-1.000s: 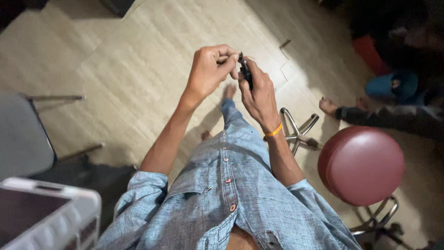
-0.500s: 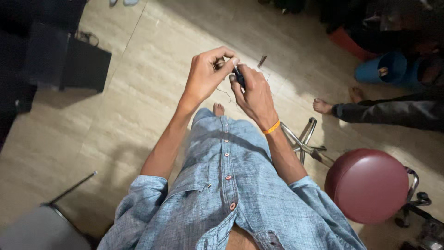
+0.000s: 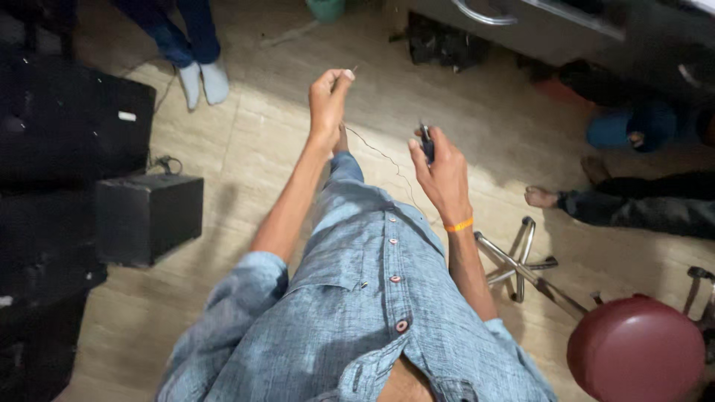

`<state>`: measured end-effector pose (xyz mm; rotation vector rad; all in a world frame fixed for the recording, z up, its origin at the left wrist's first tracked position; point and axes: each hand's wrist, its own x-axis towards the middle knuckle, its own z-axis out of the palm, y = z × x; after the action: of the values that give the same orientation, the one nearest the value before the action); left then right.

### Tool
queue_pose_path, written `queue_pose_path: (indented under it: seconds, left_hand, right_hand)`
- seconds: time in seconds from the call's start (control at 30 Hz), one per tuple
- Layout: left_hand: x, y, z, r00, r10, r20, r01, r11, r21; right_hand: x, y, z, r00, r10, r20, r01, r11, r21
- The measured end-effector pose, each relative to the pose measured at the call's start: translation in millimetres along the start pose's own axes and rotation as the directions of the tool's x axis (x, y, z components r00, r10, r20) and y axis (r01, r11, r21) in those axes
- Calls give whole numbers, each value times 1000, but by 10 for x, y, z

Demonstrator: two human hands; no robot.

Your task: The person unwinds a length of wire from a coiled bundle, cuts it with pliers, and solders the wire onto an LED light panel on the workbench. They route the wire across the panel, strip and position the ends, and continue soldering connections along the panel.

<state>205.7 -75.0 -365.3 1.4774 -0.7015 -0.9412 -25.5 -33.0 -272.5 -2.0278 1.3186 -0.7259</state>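
- While the far left is sinking into shadow, a dark bulk (image 3: 71,126) is running off the frame edge there and cannot be made out; just right of it a black box (image 3: 149,217) is sitting on the pale floor (image 3: 246,156), near a cable.
- Above, a second person's white-socked feet (image 3: 202,80) are standing, legs cut off by the top edge.
- The left hand (image 3: 329,100) is lifting high, fingertips pinching shut on the end of a thin wire (image 3: 380,155) (barely visible against the floor).
- The wire is sagging rightwards and down between the hands, over the blue shirt (image 3: 357,298); its lower end is getting lost against the shirt.
- The right hand (image 3: 441,170), an orange band at its wrist, is closing around a small dark tool (image 3: 426,143), of which only the top is showing.
- Open floor is lying between the hands and the box.
- Right, a maroon stool (image 3: 634,348) is being cropped by the bottom edge, its chrome legs (image 3: 521,260) beside it; another person's bare foot (image 3: 544,198) is resting nearby.
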Motion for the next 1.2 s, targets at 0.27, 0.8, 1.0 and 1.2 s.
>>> queue_pose_path:
  seconds: [0.27,0.8,1.0,1.2]
  left_hand:
    - [2297,33,-112,959,280,-45,-249,908,338]
    - [1495,75,1084,957,-72,280,49,995,87]
    - [1146,468,1775,893,-14,450,75,990,-119]
    - [986,625,2222,878,-28,478,136,971,-194]
  right_hand:
    - [800,129,247,974,226,-19,-227,974,-1]
    - [1885,1370,-773,864,420,-278,-305,876,374]
    - [2655,2306,-1387,941,110,-320,-116,993,0]
    - [2928,2915,-1613,970,-53,-236,-17,958,-286]
